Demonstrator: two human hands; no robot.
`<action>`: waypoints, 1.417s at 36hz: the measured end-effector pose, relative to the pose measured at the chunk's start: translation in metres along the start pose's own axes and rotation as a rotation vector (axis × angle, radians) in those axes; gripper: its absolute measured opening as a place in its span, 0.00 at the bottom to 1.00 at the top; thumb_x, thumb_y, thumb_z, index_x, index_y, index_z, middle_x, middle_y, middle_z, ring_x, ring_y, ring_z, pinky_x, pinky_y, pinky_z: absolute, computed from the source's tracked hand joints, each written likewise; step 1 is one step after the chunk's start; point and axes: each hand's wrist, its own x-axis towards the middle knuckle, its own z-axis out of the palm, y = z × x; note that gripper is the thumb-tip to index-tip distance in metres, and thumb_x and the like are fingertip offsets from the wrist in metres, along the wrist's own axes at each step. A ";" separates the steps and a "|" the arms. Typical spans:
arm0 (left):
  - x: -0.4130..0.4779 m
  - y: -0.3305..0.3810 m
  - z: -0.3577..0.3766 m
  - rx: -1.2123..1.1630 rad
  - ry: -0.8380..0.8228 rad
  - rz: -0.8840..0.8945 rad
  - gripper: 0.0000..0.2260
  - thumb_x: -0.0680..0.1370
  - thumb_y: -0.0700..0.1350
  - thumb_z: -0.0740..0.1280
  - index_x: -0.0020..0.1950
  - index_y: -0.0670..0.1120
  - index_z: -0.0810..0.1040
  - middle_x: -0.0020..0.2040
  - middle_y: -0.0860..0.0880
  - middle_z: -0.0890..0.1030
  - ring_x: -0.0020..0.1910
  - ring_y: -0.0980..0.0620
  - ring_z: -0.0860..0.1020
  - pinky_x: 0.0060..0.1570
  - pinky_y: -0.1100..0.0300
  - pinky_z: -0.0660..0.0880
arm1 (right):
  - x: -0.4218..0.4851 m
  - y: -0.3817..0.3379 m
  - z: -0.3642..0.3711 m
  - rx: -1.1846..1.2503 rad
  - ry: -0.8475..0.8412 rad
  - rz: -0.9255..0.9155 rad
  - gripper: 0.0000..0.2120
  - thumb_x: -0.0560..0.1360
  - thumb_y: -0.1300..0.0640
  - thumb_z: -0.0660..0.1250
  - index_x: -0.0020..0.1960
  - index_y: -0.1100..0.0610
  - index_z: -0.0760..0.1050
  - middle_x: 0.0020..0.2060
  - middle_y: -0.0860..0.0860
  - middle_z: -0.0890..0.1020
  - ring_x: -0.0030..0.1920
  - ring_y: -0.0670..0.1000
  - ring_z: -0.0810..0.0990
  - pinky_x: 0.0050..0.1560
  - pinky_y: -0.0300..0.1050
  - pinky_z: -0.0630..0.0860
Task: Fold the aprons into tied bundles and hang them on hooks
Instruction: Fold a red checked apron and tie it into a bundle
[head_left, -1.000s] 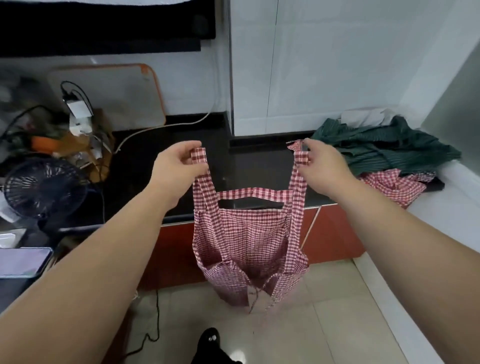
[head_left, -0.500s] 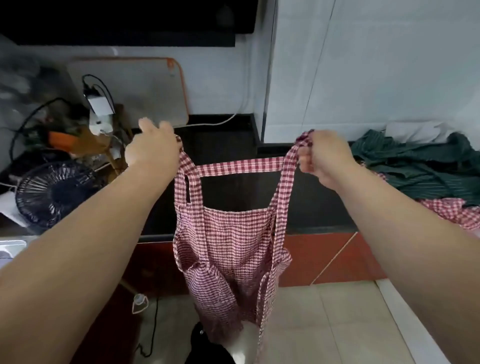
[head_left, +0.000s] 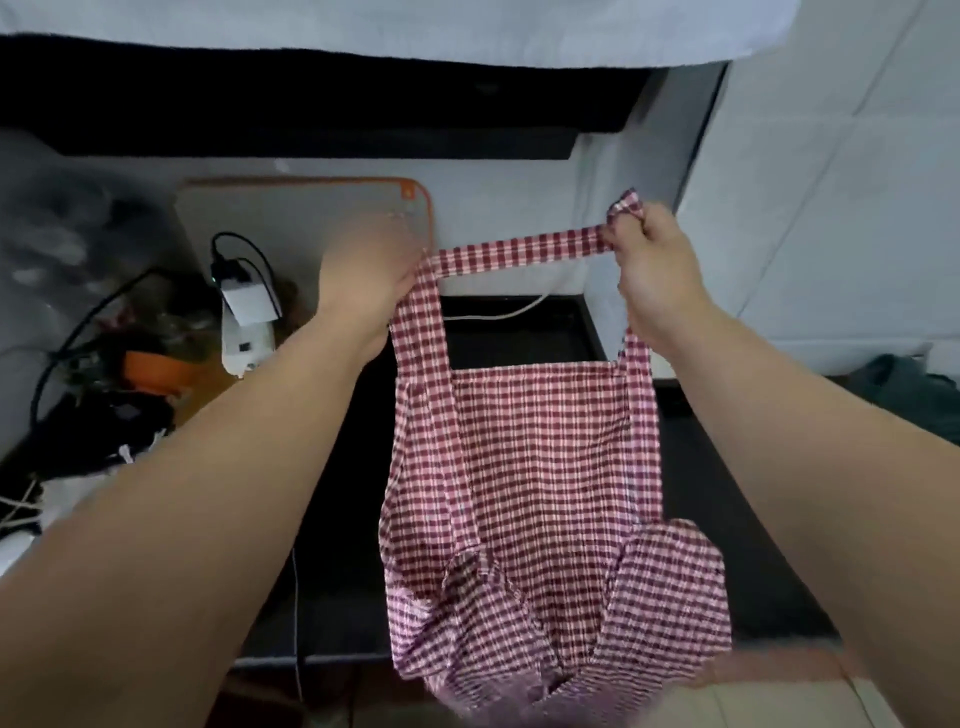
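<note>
A red-and-white checked apron (head_left: 524, 467) hangs in mid-air over the dark counter (head_left: 519, 338). It is held up by its top corners, with its neck strap (head_left: 519, 249) drawn taut and nearly level between a person's two hands. Holding it high and wide looks meant to let the bib fall straight and flat so the cloth can be folded cleanly. The lower part bunches into loose pouches near the counter's front edge.

The right hand (head_left: 654, 280) is a closed fist around the right end of the strap, its fingers (head_left: 631, 228) curled tight with a tuft of check poking out above them. The left hand (head_left: 369, 280), blurred, has the strap's left end where it meets the shoulder band. The cloth runs into its grip, though how each finger lies cannot be told. Folding appears not yet begun, and no hook is in view.

On the far left a pale cutting board (head_left: 301, 218) with an orange rim leans on the wall, with a white charger (head_left: 248, 304) and black cable near it. Dark green cloth (head_left: 906, 395) lies at the far right.
</note>
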 end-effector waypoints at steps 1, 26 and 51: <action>0.007 -0.002 0.000 0.009 -0.017 0.021 0.09 0.84 0.46 0.55 0.58 0.45 0.72 0.56 0.46 0.80 0.54 0.53 0.80 0.52 0.64 0.76 | 0.005 0.000 0.003 -0.013 0.003 -0.022 0.11 0.82 0.53 0.56 0.42 0.48 0.69 0.38 0.45 0.73 0.34 0.42 0.68 0.37 0.35 0.66; 0.035 -0.139 -0.026 0.886 -0.482 -0.419 0.23 0.78 0.46 0.68 0.72 0.48 0.69 0.67 0.47 0.73 0.60 0.53 0.73 0.58 0.62 0.70 | 0.058 0.146 0.018 -0.669 -0.588 0.455 0.11 0.79 0.59 0.61 0.56 0.65 0.75 0.49 0.60 0.78 0.48 0.56 0.76 0.55 0.54 0.77; 0.026 -0.194 -0.053 1.609 -0.166 -0.200 0.12 0.82 0.51 0.58 0.62 0.50 0.75 0.57 0.44 0.76 0.59 0.39 0.70 0.56 0.46 0.71 | 0.024 0.201 0.009 -0.985 -0.425 0.175 0.15 0.82 0.53 0.56 0.52 0.63 0.76 0.51 0.61 0.79 0.51 0.59 0.77 0.46 0.44 0.69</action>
